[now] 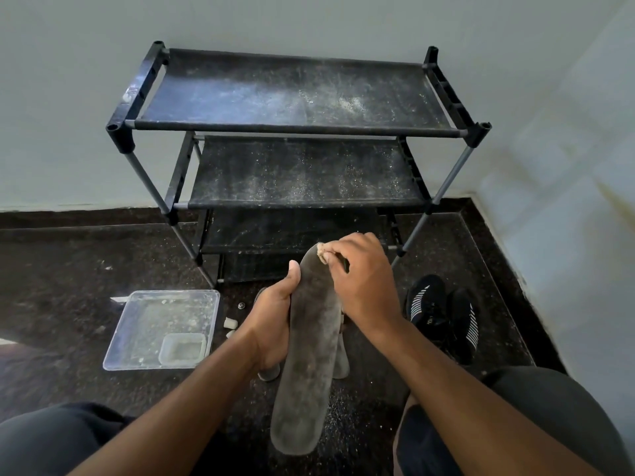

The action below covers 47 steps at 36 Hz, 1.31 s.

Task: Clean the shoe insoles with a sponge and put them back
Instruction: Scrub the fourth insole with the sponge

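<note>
- Knees (pixel 51 438) sit at the bottom, one at 7 o'clock and one at 5 o'clock.
- One grey insole (pixel 311 355) is held up in the middle, its toe end pointing to 12 o'clock.
- Left hand (pixel 273 317) is wrapped around the insole's side at 9 o'clock, thumb on the edge.
- Right hand (pixel 364 286) pinches one small sponge (pixel 322 253) and presses it on the toe end.
- More grey pieces (pixel 340 364) peek out under the insole, maybe other insoles; I cannot count them.
- One clear tray (pixel 137 324) lies on the floor at 9 o'clock, with one small tub (pixel 182 350) inside it.
- Two little white bits (pixel 229 323) lie just beside the tray.
- Two black shoes (pixel 441 310) stand at 3 o'clock, close together.
- One black rack (pixel 295 94) stands at 12 o'clock by the wall; I can see four dusty shelves on it.
- What could go wrong, I think: the insole is bendy, so a hard rub might fold it or make it slip from the left hand.
- The sponge is tiny and could pop out of the fingers.
</note>
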Motion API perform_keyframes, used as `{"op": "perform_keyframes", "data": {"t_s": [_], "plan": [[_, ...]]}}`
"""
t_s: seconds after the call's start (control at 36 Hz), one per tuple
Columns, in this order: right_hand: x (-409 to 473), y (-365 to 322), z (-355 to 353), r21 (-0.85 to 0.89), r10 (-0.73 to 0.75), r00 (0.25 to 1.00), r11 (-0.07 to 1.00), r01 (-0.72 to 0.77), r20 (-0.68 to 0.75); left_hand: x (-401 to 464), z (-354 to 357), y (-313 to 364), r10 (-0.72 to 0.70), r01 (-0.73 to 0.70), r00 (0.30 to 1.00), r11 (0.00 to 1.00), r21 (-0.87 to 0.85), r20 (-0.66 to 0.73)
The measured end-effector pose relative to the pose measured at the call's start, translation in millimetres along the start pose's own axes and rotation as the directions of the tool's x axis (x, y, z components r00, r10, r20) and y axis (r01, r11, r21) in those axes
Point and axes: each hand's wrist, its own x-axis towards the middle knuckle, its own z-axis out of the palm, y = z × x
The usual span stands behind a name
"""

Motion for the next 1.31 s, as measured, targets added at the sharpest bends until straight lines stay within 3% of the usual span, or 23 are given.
{"op": "perform_keyframes", "data": {"t_s": [0.08, 0.25, 0.42, 0.56, 0.75, 0.92, 1.0, 1.11, 1.25, 1.31], "plan": [[-0.2, 3.8, 1.6, -0.016, 0.047, 0.999, 0.999, -0.047, -0.008, 1.5, -1.1, -1.0, -0.006, 0.006, 1.0, 1.0, 0.027, -0.004], [0.3, -5.3, 2.8, -0.031, -0.149, 0.989, 0.988, 0.149, -0.004, 1.8, 2.4, -5.9, 0.012, -0.013, 1.0, 0.995, 0.099, 0.008], [4.0, 6.8, 1.5, -0.102, -0.053, 0.997, 0.994, 0.047, -0.063, 3.0, 0.4, -9.0, 0.088, -0.092, 0.996, 0.974, 0.209, 0.03], [0.0, -9.7, 0.0, -0.1, -0.24, 0.971, 0.965, 0.241, 0.02, 4.5, 2.7, -8.7, 0.133, -0.136, 0.991, 0.96, 0.245, 0.025], [6.2, 12.1, -0.5, -0.167, -0.077, 0.995, 0.984, 0.065, -0.067, 4.3, 1.3, -7.6, 0.142, -0.15, 0.989, 0.949, 0.278, 0.048], [3.5, -1.8, -1.2, -0.133, -0.184, 0.978, 0.976, 0.17, -0.096, 2.0, 4.0, -3.3, 0.166, -0.179, 0.984, 0.948, 0.263, 0.07], [4.2, 4.6, -0.4, -0.134, -0.13, 0.988, 0.984, 0.119, -0.079, 1.3, 1.6, -1.0, 0.174, -0.17, 0.985, 0.943, 0.287, 0.012], [4.8, 7.7, -1.5, -0.078, -0.024, 0.997, 0.997, 0.018, -0.069, -1.2, 0.7, 3.7, 0.107, -0.1, 0.994, 0.978, 0.181, -0.029], [-0.3, -4.2, 1.3, -0.064, -0.126, 0.992, 0.99, 0.125, -0.019, -3.6, 3.4, 7.6, 0.133, -0.122, 0.989, 0.978, 0.169, -0.057], [1.6, 1.1, 1.2, -0.085, -0.086, 0.996, 0.993, 0.083, -0.037, -4.2, 2.9, 8.3, 0.124, -0.112, 0.99, 0.98, 0.164, -0.065]]}}
